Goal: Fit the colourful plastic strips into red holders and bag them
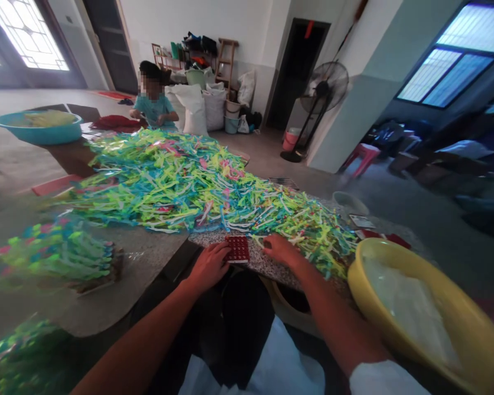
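Note:
A small red board (237, 248) with rows of studs or holes and a pale edge lies on the speckled tabletop in front of me. My left hand (209, 265) grips its left side, fingers bent over the edge. Just right of the board, my right hand (280, 249) is closed with curled fingers at the near edge of a large heap of thin plastic strips (181, 175). A pale strip (256, 239) shows at its fingertips. The heap mixes yellow-green, blue, white and pink strips.
A yellow basin (360, 274) with clear plastic bags stands at my right. Bundled strips (66, 252) lie on the left. Across the heap sits a person (154, 107) near a blue basin (45, 131). Farther back are white sacks (193, 107) and a standing fan (323, 88).

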Tool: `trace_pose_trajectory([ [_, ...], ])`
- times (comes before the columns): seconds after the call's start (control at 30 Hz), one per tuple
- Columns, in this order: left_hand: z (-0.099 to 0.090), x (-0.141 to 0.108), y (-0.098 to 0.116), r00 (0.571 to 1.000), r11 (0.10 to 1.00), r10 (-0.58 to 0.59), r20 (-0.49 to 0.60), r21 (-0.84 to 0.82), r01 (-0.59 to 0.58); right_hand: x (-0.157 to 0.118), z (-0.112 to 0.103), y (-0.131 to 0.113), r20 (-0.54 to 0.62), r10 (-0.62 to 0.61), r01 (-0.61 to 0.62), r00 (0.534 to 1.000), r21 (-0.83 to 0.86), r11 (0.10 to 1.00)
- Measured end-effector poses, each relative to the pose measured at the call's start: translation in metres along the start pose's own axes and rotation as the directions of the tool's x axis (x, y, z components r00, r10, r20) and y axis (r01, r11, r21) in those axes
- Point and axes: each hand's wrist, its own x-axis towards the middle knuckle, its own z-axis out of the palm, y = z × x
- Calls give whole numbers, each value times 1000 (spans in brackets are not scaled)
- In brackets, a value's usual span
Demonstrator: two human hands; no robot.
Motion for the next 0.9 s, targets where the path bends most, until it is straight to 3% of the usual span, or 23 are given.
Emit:
trace_pose_trajectory([
  [0.07, 1, 0, -1, 1000, 1000, 5, 2, 7, -5, -2, -1, 1, -47, -52, 56, 998, 84, 995],
  [0.13, 1, 0, -3, 1000, 1000, 3, 2, 13, -3, -5, -8, 7, -132, 32, -17, 991, 113, 993],
  [0.2, 2, 0, -4, 1000, 1000, 4, 4, 13, -4, -12, -20, 21, -226, 231, -221, 946, 68, 973],
  [0.27, 1, 0, -5, 1000, 1000, 10, 3, 6, -10, -22, -33, 40, -282, 438, -460, 854, -14, 888],
  [0.33, 1, 1, -5, 1000, 1000, 12, 3, 1, -12, -30, -43, 60, -268, 558, -599, 786, -102, 795],
  [0.37, 1, 1, -5, 1000, 1000, 13, 4, 1, -13, -34, -45, 68, -238, 583, -622, 776, -143, 770],
  [0.5, 2, 0, -5, 1000, 1000, 4, 15, 6, -4, -42, -42, 85, -132, 564, -579, 815, -224, 784],
  [0.7, 3, -3, -3, 1000, 1000, -1, 21, -29, 1, -47, -51, 86, -189, 520, -547, 833, -143, 825],
  [0.8, 4, -3, -2, 999, 999, -1, 36, -33, 2, -44, -62, 70, -202, 522, -504, 829, 136, 853],
  [0.9, 6, -2, 0, 999, 1000, -8, 43, -23, 9, -32, -55, 29, -140, 500, -337, 855, 583, 739],
])
